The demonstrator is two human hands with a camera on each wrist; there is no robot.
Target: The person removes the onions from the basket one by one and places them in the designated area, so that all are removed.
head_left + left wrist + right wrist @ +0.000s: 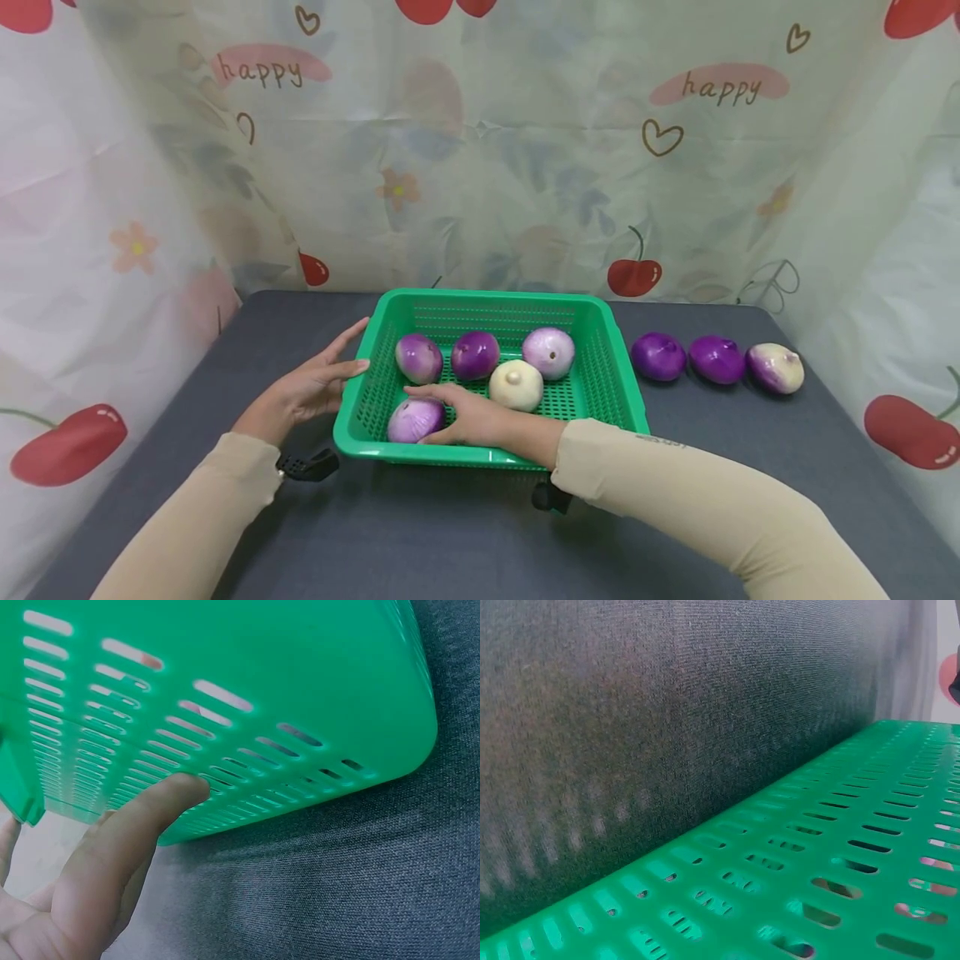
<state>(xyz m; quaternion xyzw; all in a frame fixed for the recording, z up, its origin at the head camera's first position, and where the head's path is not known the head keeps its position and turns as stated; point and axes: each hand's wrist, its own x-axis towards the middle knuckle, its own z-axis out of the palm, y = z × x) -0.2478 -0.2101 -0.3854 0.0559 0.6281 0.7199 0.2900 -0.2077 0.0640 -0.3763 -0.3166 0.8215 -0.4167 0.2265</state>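
Observation:
A green perforated basket point(491, 454) stands on the table with several onions in it. My right hand point(480, 417) reaches over the front rim and grips a pale purple onion point(411, 421) in the front left corner, thumb on the near side and fingers over the top. Close by lie a white onion point(516, 385), a light purple onion point(548, 352), a dark purple onion point(475, 356) and a purple onion point(419, 358). Outside the left wall, my left hand point(307, 390) has its fingers extended; in the left wrist view a digit point(150, 817) touches the slotted wall point(300, 667).
To the right of the basket, a dark purple onion point(658, 357), another dark purple onion point(717, 360) and a white-and-purple onion point(776, 368) lie in a row on the dark grey table point(450, 533). A patterned curtain point(480, 150) hangs behind and at both sides.

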